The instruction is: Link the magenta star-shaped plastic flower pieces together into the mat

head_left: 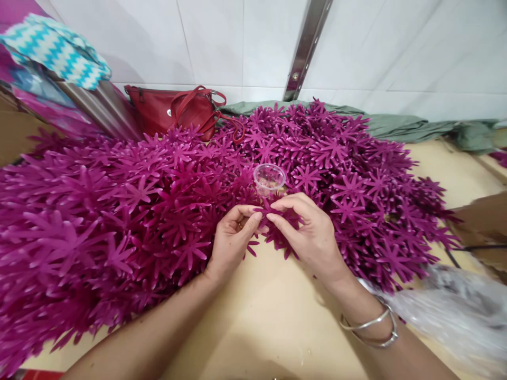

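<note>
Between my two hands, just in front of a clear plastic cup (269,178), is a purple artificial flower piece (263,210) with narrow rounded petals. My left hand (233,232) pinches its left side between thumb and forefinger. On the other side, the thumb and fingertips of my right hand (311,227) are closed on it too. Large heaps of the same purple pieces lie to the left (130,221) and to the right (348,184) of my hands. Whatever the cup holds is too small to make out.
A red handbag (158,108) rests behind the left heap, beside metal posts draped with a blue-and-white zigzag cloth (59,50). Green cloth (412,126) runs along the wall. Clear plastic wrapping (451,311) and a cardboard box (483,227) are at the right of the tan tabletop (257,322).
</note>
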{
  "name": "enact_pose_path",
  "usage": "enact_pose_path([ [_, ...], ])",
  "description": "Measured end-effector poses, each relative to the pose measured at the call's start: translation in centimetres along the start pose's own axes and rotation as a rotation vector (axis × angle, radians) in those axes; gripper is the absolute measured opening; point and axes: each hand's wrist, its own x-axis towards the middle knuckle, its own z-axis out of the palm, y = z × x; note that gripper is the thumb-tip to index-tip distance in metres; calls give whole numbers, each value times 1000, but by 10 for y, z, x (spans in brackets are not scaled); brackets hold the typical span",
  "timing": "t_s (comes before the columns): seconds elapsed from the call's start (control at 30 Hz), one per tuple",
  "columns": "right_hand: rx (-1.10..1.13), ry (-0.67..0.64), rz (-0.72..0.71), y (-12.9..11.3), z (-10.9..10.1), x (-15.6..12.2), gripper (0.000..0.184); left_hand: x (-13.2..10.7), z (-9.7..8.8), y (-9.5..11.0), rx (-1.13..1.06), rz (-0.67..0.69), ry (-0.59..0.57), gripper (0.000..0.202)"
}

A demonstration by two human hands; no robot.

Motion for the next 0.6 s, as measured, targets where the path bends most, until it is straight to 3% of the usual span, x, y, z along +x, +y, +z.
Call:
enact_pose_path([
  [0.13,-94,11,-85,-1,1,-2,16,-1,0,1,15,-15,-24,21],
  [0.6,-108,-9,-196,-3,7,-2,14,1,-2,0,120,86,-29,20],
])
